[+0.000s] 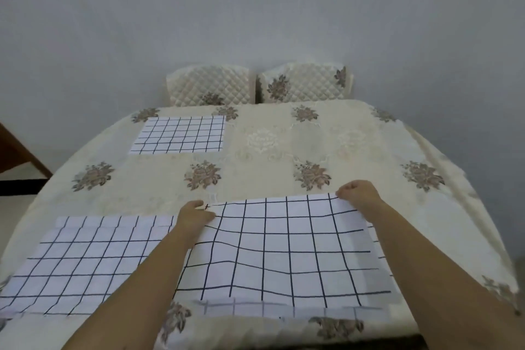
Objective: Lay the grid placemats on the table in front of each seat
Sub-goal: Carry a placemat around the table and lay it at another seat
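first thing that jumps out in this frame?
Both hands, left hand and right hand, pinch the far corners of a rippled grid placemat at the near edge of the floral tablecloth. One flat mat lies near left, another far left before two quilted chair backs.

There is a single view, from a wide-angle camera worn on the person's head. It looks forward and steeply down over the near edge of the desk point(284, 145), which fills the lower half of the picture and bows outward at the sides from the lens. The camera sits close above the near edge: both forearms enter from the bottom and reach away from it, the left hand point(194, 214) and right hand point(358, 195) lying about mid-picture. Beyond the far edge the view takes in two chair backs point(260, 85) and a plain wall point(255, 8) filling the upper part. No second view shares the scene.
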Demonstrator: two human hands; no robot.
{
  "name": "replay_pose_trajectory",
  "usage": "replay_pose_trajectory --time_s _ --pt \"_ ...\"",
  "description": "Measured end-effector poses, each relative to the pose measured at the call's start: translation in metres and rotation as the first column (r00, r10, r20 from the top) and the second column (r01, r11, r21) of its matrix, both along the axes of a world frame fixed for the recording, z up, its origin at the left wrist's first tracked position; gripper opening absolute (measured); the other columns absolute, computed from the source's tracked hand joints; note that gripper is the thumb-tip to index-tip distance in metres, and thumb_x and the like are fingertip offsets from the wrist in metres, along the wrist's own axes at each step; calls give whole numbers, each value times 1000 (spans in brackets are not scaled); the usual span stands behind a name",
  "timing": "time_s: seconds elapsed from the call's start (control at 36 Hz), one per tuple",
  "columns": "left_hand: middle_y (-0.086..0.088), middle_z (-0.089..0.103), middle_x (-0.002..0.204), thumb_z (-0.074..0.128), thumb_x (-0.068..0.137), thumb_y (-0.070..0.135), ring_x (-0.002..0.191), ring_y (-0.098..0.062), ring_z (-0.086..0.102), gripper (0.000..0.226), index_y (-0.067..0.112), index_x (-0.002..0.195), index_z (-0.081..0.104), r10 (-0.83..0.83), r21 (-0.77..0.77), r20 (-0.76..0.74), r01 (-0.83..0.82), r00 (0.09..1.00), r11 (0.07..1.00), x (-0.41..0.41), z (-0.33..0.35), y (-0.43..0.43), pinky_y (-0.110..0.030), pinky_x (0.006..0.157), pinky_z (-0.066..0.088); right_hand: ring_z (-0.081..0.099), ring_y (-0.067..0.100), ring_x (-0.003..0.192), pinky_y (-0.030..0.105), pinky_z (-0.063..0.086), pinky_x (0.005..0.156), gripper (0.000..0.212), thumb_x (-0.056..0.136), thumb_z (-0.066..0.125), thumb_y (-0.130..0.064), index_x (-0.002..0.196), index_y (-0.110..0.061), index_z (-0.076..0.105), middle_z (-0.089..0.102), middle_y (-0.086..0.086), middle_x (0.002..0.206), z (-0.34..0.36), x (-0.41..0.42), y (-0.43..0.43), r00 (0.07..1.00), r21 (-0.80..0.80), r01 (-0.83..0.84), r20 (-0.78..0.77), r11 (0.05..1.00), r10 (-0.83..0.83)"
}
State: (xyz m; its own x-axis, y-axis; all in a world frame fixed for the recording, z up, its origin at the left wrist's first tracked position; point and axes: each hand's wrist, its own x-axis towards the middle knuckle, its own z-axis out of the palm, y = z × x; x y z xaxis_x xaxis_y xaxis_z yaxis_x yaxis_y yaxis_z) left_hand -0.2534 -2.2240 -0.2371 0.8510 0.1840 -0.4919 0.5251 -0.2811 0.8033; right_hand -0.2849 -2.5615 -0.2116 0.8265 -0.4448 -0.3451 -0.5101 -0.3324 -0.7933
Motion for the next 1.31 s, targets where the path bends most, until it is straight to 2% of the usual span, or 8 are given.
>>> replay_pose_trajectory --time_s 0.22,0.36,0.47,0.53,0.64,0.75,0.94,1.31 --pt "-20 46 137 62 84 4 123 -34 47 56 0 136 42 -12 186 -118 34 993 982 -20 -57 -16 -38 103 40 54 37 108 41 45 86 34 87 57 0 120 3 54 56 21 112 -52 -15 1 987 -10 101 -127 995 -102" --pt "-19 47 136 61 86 10 122 -34 48 55 0 137 40 -5 201 -146 34 989 979 -32 -84 -14 -40 104 41 45 25 93 31 35 75 49 88 60 -11 132 0 43 49 18 112 -81 -25 -3 967 59 56 -250 997 -40" --pt "-15 53 123 61 88 20 115 -32 50 45 1 127 48 8 233 -126 22 992 972 -31 -90 -10 -37 96 41 42 20 76 29 33 66 21 86 63 -17 100 -10 50 46 17 83 -97 -39 -7 954 82 87 -294 993 -59" --pt "-9 55 90 62 87 25 90 -27 54 24 4 95 55 -50 283 -123 84 991 955 -31 -89 -7 -36 81 45 42 21 72 29 34 64 27 84 66 -19 94 -10 43 41 9 83 -105 -44 -10 955 68 108 -284 992 -84" --pt "0 30 49 61 88 26 46 -18 31 47 16 53 31 -186 406 -126 222 974 886 -34 -92 -2 -28 50 23 33 18 55 31 30 60 38 83 69 -21 64 -11 37 33 5 60 -107 -52 -13 960 -20 52 -275 998 -56" --pt "0 29 49 59 89 31 45 -15 32 52 15 50 30 -261 499 -185 320 947 806 -42 -93 -1 -27 48 24 45 23 68 30 36 64 32 84 67 -28 72 -6 48 45 11 73 -100 -60 -14 934 -10 -28 -357 1000 23" --pt "-1 31 53 59 90 26 51 -15 32 48 14 53 30 -285 491 -166 329 944 807 -53 -99 4 -25 50 21 47 19 53 26 40 50 40 83 69 -16 58 -9 38 46 9 58 -101 -75 -17 878 73 -22 -475 997 54" --pt "-6 45 70 57 89 11 67 -22 42 20 8 73 45 -170 382 -15 162 985 910 -66 -83 -6 -29 61 31 41 19 55 25 36 54 41 86 60 -6 59 -13 31 38 7 60 -107 -86 -20 951 105 -31 -304 994 62"
